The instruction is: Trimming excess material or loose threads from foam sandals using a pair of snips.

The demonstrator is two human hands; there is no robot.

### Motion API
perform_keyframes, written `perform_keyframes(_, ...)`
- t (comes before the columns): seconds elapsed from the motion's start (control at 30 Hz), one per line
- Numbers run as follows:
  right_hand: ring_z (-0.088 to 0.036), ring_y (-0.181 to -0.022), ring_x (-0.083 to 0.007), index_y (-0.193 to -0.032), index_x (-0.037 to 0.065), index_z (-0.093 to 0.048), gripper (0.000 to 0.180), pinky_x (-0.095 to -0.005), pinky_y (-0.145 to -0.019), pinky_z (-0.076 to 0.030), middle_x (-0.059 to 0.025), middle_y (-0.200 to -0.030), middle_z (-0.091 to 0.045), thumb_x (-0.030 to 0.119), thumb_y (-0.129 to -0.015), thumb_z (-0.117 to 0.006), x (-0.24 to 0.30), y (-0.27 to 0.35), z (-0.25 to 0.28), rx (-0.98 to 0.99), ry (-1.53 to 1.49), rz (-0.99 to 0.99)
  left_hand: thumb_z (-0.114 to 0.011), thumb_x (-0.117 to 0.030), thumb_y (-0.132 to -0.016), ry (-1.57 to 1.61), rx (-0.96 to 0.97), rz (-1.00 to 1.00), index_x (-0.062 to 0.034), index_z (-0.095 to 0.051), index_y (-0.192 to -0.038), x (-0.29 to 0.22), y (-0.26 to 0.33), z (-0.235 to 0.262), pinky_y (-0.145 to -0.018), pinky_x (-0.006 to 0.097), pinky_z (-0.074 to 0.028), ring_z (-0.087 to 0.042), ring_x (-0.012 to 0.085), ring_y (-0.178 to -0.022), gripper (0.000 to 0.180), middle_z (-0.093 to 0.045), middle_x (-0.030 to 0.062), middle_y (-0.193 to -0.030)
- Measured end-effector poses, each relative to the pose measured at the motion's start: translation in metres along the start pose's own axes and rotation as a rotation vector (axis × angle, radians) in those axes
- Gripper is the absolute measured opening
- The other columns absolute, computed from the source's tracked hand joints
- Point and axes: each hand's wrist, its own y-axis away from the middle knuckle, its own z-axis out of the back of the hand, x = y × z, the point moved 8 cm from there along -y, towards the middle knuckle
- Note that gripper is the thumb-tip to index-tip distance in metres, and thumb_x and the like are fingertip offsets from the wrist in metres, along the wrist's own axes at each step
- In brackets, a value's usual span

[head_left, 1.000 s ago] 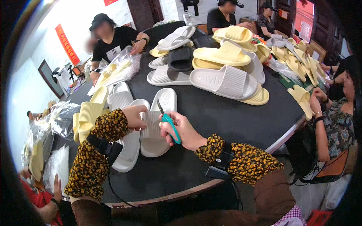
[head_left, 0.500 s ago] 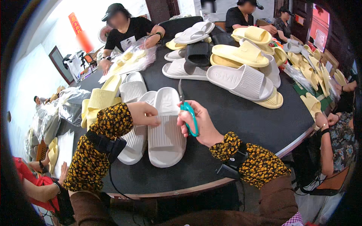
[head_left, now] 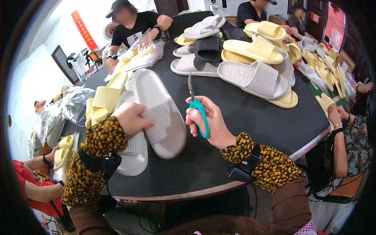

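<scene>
A pale grey slide sandal (head_left: 165, 117) leans leftward over another grey slide (head_left: 135, 156) in front of me. My left hand (head_left: 134, 118) is at the strap's left edge of the upper slide, closed on it, fingers partly hidden and slightly blurred. To the right, my right hand (head_left: 209, 119) grips scissors (head_left: 201, 111) by their teal handles, the blades pointing away from me. Beside the grey slides, at the left, lie several yellow slides (head_left: 105, 100).
Ahead on the dark table (head_left: 235, 156) stands a pile of grey, yellow and black slides (head_left: 250, 78). A co-worker (head_left: 133, 29) across the table handles yellow slides in a clear bag (head_left: 137, 56). Bagged slides (head_left: 78, 103) are at the left. Other people work at both sides.
My left hand has moved left and taken hold of the grey slide, whose near end has swung and tilted. My right hand still holds the scissors, nearly in place.
</scene>
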Motion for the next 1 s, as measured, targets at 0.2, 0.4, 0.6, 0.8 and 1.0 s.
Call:
perform_keyframes(0.2, -0.051, -0.05, -0.0067, -0.112, 0.001, -0.047, 0.03, -0.0213, -0.045, -0.045, -0.0058, -0.073, -0.056, 0.014, -0.086, -0.055, 0.004, 0.007, -0.016, 0.062, 0.047, -0.009, -0.059, -0.01, -0.08, 0.073, -0.285, 0.274, 0.0046, -0.058, -0.095, 0.061, 0.06, 0.051, -0.057, 0.028, -0.048, -0.059, 0.0149, -0.061, 0.021, -0.061, 0.0085, -0.073)
perform_keyframes(0.4, -0.05, -0.052, -0.0058, -0.114, 0.001, -0.045, 0.033, -0.0204, -0.048, -0.044, -0.0045, -0.077, -0.055, 0.014, -0.087, -0.057, 0.001, 0.01, -0.018, 0.161, 0.133, -0.027, -0.052, -0.002, -0.084, 1.11, -0.333, 0.351, 0.0018, -0.052, -0.111, 0.062, 0.075, 0.013, -0.069, 0.029, -0.05, -0.061, 0.0148, -0.079, 0.027, -0.062, 0.0051, -0.093)
perform_keyframes(0.6, -0.053, -0.07, -0.0075, -0.114, 0.0, -0.045, 0.039, -0.0241, -0.064, -0.046, -0.0035, -0.079, -0.056, 0.011, -0.082, -0.065, 0.0, 0.013, -0.032, 0.165, 0.416, 0.19, -0.05, 0.003, -0.083, 1.39, -0.616, 0.075, -0.0007, -0.041, -0.126, 0.047, 0.06, 0.011, -0.083, 0.033, -0.049, -0.058, 0.0197, -0.1, 0.043, -0.056, 0.0108, -0.114)
perform_keyframes(0.8, -0.056, -0.071, -0.0115, -0.114, 0.002, -0.044, 0.041, -0.0287, -0.066, -0.048, -0.0067, -0.08, -0.058, 0.008, -0.08, -0.065, -0.008, 0.008, -0.021, 0.116, 0.766, 0.139, -0.053, 0.003, -0.081, 1.385, -0.806, 0.056, 0.0007, -0.039, -0.125, 0.043, 0.048, 0.003, -0.077, 0.028, -0.048, -0.059, 0.0178, -0.094, 0.046, -0.058, 0.0109, -0.109)
perform_keyframes(1.0, -0.061, -0.076, -0.0293, -0.11, 0.002, -0.044, 0.04, -0.0386, -0.069, -0.049, -0.0182, -0.09, -0.058, 0.016, -0.078, -0.063, -0.017, 0.007, -0.016, 0.143, 0.869, 0.116, -0.05, 0.007, -0.082, 1.232, -0.862, -0.041, 0.0019, -0.028, -0.131, 0.028, 0.061, 0.001, -0.083, 0.027, -0.042, -0.053, 0.0182, -0.103, 0.054, -0.05, 0.0179, -0.123)
